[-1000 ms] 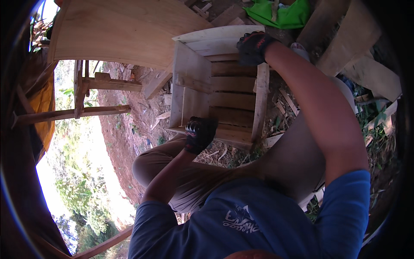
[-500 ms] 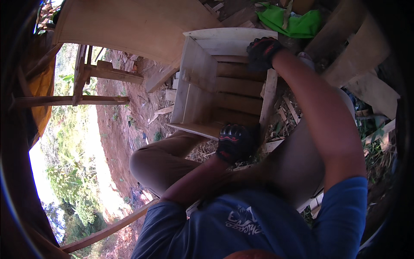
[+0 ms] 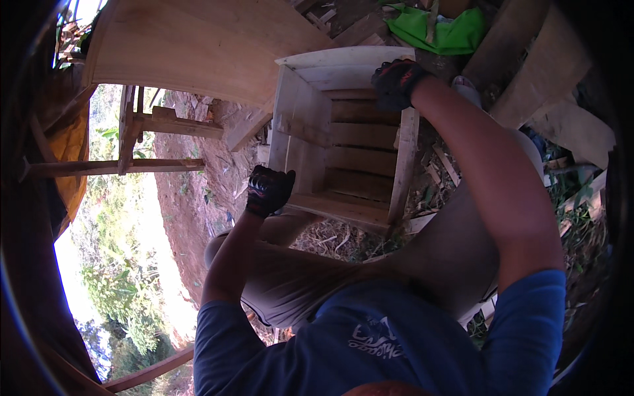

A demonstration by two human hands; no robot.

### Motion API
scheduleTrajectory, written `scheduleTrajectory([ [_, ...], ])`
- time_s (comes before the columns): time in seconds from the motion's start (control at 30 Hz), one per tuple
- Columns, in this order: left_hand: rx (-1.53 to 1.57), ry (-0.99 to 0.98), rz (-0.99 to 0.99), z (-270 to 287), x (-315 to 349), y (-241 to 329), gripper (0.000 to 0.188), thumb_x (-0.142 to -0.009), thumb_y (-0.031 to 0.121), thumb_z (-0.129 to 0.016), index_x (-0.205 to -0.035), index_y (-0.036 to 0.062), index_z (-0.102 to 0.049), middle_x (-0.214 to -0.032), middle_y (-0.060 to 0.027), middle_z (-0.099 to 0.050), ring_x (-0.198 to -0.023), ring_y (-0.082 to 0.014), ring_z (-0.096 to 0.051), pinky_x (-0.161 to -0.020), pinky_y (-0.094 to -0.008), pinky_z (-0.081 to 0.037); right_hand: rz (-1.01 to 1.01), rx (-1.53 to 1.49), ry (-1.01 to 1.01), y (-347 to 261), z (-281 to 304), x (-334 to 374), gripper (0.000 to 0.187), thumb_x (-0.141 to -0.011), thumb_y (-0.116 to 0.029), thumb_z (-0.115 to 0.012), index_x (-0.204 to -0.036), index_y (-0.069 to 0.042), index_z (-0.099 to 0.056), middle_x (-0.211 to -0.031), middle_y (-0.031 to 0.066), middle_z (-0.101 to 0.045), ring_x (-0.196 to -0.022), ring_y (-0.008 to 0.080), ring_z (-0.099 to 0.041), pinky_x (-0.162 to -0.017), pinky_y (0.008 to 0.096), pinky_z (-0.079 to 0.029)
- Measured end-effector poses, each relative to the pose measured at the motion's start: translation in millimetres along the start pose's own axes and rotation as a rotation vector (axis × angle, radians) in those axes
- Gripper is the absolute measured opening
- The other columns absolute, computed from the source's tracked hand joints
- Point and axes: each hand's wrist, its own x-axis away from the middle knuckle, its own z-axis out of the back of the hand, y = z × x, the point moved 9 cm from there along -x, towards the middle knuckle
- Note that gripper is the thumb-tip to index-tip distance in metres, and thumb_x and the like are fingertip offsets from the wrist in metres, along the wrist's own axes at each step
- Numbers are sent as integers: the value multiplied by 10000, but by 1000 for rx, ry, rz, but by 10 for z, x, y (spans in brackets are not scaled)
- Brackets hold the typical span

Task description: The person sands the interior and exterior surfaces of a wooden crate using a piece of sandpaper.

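A shallow wooden crate (image 3: 304,79) with a slatted bottom stands in front of me, its open side toward me. My right hand (image 3: 396,84), in a black glove with red marks, is closed over the crate's far right corner. My left hand (image 3: 271,190), gloved alike, is beside the crate's near left corner. Its thumb points toward the crate wall, while the other fingers bend down out of sight. Whether it touches the crate, I cannot tell.
A large wooden panel (image 3: 198,49) lies beyond the crate to the left. A green cloth or bag (image 3: 439,33) is at the far right, near loose boards (image 3: 538,72). Wooden rails (image 3: 119,166) stand at the left, above reddish ground. My bent legs (image 3: 304,264) flank the crate's near side.
My left hand has left the crate's near right part and moved left to its near left corner. The crate has shifted slightly; my right hand stays at its far right corner.
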Motion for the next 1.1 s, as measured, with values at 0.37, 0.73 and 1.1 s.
scheduleTrajectory([
  [0.37,-26,218,96,-205,242,-90,111,-982,170,-635,-950,81,-693,-768,-140,-600,-700,-342,-602,-574,-469,-456,-47,38,-40,-1,37,86,506,-794,-429,-677,-1148,-74,-742,-1186,177,-719,-1101,360,-696,-928,478,-560],
  [0.73,155,391,11,42,-43,902,134,-943,170,-662,-823,114,-681,-669,-127,-568,-659,-354,-577,-592,-493,-450,-33,49,-101,-5,16,-3,549,-825,-496,-653,-1156,-66,-739,-1144,188,-732,-1069,358,-709,-935,465,-559],
  [1.1,562,381,-48,511,-460,2082,106,-923,213,-658,-904,119,-702,-656,-118,-575,-626,-343,-584,-617,-514,-438,-111,66,-110,-11,-39,-33,509,-832,-423,-663,-1198,-75,-721,-1243,169,-707,-1150,358,-681,-976,479,-542],
])
